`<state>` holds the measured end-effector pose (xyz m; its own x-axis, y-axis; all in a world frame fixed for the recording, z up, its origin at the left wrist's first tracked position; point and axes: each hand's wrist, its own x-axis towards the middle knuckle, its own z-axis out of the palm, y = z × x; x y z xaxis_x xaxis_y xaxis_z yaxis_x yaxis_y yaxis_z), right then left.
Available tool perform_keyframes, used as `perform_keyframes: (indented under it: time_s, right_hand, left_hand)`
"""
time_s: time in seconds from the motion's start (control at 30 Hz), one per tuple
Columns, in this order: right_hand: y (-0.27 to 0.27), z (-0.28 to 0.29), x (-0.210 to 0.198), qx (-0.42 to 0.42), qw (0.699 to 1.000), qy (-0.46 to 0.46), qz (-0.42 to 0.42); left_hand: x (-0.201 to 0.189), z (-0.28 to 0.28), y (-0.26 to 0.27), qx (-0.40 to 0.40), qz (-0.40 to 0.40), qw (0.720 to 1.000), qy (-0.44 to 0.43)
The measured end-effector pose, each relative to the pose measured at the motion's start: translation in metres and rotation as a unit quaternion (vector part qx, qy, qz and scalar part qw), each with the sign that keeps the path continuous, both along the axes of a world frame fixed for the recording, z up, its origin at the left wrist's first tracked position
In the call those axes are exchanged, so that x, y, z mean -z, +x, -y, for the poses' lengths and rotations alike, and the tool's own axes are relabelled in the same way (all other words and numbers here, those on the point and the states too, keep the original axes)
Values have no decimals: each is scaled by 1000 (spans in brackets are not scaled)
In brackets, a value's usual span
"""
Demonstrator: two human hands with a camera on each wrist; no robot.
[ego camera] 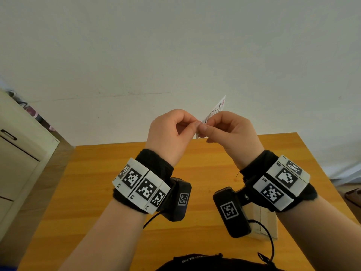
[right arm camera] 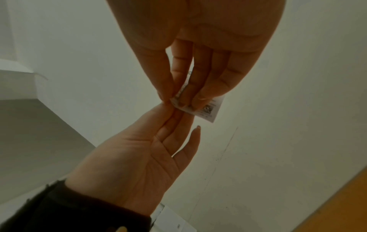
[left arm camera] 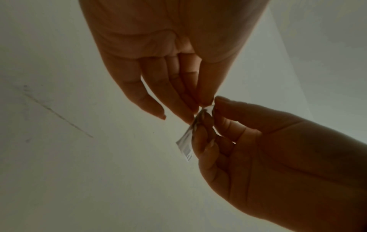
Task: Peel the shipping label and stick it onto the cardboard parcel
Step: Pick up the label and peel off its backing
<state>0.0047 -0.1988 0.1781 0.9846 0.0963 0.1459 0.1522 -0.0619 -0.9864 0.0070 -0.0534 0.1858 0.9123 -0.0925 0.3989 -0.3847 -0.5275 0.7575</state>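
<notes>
both hands are raised in front of a pale wall, well above the wooden worktop (ego camera: 117, 192), and they meet at a small shipping label (ego camera: 215, 109). the right hand (ego camera: 232, 132) has its grip closed on the label: thumb on the near side, fingers curled behind, pinching the lower part so the printed sheet sticks up and away, tilted to the right. the left hand (ego camera: 170, 133) comes in from the other side, its thumb and first fingertips pressed together right at the label's lower edge, pinching a corner of it; the other fingers are loosely bent.

from the left wrist view the label (left arm camera: 185, 146) shows edge-on, with a strip of barcode print poking out past the right hand's fingers (left arm camera: 204, 141). the right wrist view shows the label (right arm camera: 210, 109) with small dark print, caught between the right hand's fingertips (right arm camera: 198, 100) above and the left hand (right arm camera: 139, 164) below.

i can't tell whether label and backing have separated at all.

the cardboard parcel (ego camera: 263, 222) sits on the worktop below the right wrist, mostly hidden by the black wrist camera (ego camera: 231, 212). each forearm carries a black band with white coded tags (ego camera: 140, 184). a pale cabinet (ego camera: 17, 153) stands at the left.
</notes>
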Motion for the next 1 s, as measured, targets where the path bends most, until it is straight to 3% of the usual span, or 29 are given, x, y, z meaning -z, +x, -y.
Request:
perform_keyframes:
  time_s: [0.43,0.73,1.0]
  right_hand:
    - [-3,0,0,4,994,95,-54]
    - [-4,0,1,-5,999,43,5]
    - [-2,0,3,28,999,13,19]
  left_hand:
    - [1,5,2,-20,13,998,56]
    - [1,4,2,-31,24,995,93]
    - [3,3,0,-28,-12,998,59]
